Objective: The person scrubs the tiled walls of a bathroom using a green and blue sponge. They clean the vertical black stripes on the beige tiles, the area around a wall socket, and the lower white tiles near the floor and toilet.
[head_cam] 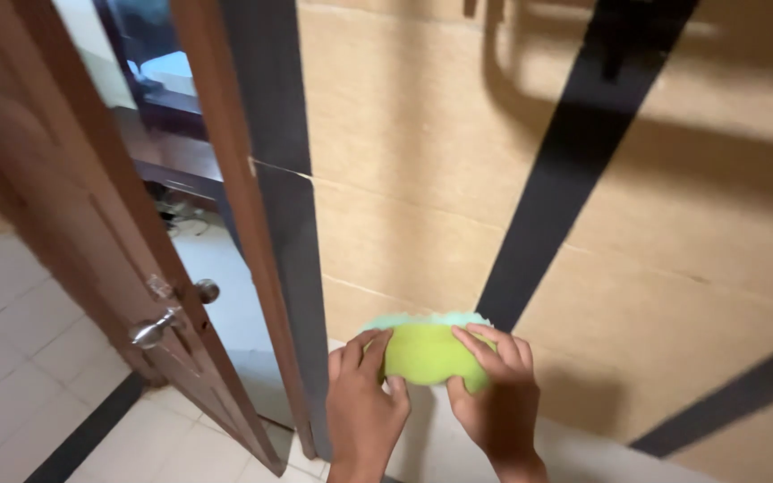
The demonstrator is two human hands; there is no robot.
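Note:
A yellow-green sponge with a pale fluffy upper edge is pressed flat against the beige tiled wall, low down near the door frame. My left hand grips its left side with the fingers curled over the top edge. My right hand holds the right side, fingers spread across its face. Both hands press it to the wall together.
A dark brown wooden door stands open at the left, with a round metal knob. The brown and grey door frame runs beside the sponge. Black tile strips cross the wall. A white tiled floor lies below left.

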